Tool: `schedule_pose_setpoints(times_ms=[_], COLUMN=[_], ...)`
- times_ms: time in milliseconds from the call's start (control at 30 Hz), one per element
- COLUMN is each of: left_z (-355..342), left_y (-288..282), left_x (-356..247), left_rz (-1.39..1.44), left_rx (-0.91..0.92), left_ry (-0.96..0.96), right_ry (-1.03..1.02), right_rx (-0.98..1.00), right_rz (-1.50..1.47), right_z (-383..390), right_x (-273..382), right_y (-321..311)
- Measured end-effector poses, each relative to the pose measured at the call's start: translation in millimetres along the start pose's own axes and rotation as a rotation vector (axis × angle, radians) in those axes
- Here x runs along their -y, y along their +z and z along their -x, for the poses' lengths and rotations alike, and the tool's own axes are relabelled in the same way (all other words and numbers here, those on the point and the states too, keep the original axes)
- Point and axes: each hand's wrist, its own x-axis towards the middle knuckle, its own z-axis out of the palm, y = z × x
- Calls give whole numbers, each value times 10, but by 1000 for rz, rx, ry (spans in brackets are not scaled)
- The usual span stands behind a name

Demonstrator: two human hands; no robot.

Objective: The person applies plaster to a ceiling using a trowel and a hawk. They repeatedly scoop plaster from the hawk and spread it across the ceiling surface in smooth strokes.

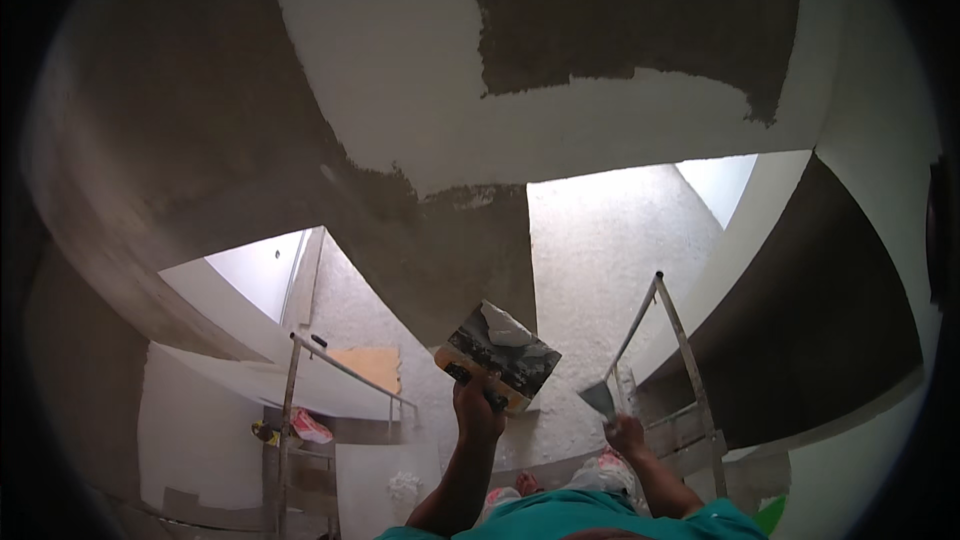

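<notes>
White putty sits in a thick dab (507,328) on the broad plastering trowel (513,364), which the left hand (480,404) grips by its dark handle, out in front of the chest. The right hand (625,432) is closed around a putty knife (598,399), its grey blade fanned up and leftward, apart from the trowel. From where I stand, the trowel looks light but stiff, a little top-heavy with its load; the handle is the place to hold it, since the smeared plate would probably be slippery and thin-edged. The dab should be soft, apt to slide if the plate tips far. The knife seems lighter, its blade perhaps springy, best held at the narrow end.

Beyond them, the plastered surface is part smooth white coat (380,70), part rough grey-brown patch (640,10), the border ragged. Metal frames stand at left (288,395) and right (685,355), above a pale, mottled floor (620,240); a tan sheet (365,368) lies off to the left.
</notes>
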Motion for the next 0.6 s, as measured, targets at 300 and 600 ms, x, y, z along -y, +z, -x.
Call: schedule_pose_setpoints(times_ms=[300,600], left_z=[-644,-1333], left_y=[2014,5033], left_x=[-997,-3155], left_rz=[-132,-1455], left_rx=[226,10], left_ry=[641,2436], right_ry=[466,471], right_rx=[26,-334], right_rz=[-178,107], right_z=[722,356], right_x=[-1334,-2424], right_y=[-557,-845])
